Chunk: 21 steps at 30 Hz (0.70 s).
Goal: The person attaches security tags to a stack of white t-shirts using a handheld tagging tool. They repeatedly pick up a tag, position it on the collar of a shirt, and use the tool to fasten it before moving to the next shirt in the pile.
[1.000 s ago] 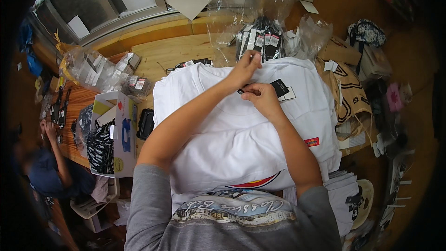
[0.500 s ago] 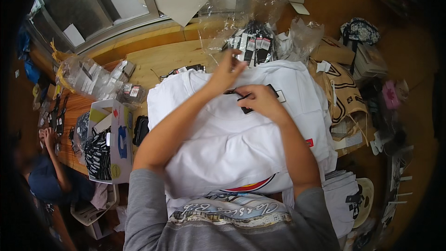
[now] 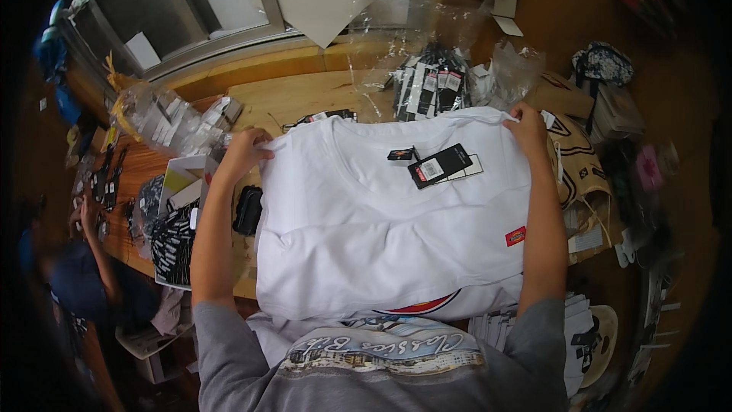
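A white T-shirt lies spread on the table before me, over more white cloth. My left hand pinches its far left shoulder edge. At the far right shoulder edge, my right hand grips the fabric between thumb and fingers. A black hang tag with a white label rests near the neckline, partly over a white card. Beside it is the small black neck label. A red patch sits on the shirt's right side.
Beyond the shirt, a clear plastic bag holds several black-and-white tags. On the left stand a box of black tags and a black case. A brown paper bag is at the right. Another person's arm shows far left.
My hands have moved apart from the hang tag near the neckline to the shirt's two shoulder edges. The tag now lies on the shirt, which is spread flatter.
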Available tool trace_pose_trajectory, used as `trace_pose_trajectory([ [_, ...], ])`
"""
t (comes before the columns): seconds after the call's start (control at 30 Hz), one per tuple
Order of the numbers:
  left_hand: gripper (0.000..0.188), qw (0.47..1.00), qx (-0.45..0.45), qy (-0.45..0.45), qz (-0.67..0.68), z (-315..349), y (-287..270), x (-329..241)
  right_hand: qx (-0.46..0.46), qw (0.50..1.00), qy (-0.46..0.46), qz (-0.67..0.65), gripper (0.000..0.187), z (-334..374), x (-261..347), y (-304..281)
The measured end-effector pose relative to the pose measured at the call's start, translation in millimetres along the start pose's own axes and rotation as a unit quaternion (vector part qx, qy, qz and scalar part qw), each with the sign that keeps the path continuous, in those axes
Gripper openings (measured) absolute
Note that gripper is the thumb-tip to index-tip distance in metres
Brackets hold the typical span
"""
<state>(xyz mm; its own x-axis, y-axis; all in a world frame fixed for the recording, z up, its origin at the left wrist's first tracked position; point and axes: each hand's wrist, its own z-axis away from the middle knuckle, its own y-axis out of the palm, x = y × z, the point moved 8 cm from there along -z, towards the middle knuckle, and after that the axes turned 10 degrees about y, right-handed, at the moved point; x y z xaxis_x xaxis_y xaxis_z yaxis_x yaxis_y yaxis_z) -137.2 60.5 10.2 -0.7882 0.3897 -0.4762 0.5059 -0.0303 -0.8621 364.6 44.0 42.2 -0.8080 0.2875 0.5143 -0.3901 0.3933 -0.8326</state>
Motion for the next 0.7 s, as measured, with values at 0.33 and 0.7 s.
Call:
trace_pose_trajectory([
  [0.33,0.016,0.935,-0.177,-0.046,0.304,16.1,-31.5,10.3,0.127,0.933,0.078,-0.328,0.04,-5.3,-22.9,10.7],
  [0.7,0.022,0.78,0.212,0.207,0.551,117.1,-58.8,-85.6,0.303,0.809,-0.151,-0.481,0.034,92.2,-79.2,-116.8],
])
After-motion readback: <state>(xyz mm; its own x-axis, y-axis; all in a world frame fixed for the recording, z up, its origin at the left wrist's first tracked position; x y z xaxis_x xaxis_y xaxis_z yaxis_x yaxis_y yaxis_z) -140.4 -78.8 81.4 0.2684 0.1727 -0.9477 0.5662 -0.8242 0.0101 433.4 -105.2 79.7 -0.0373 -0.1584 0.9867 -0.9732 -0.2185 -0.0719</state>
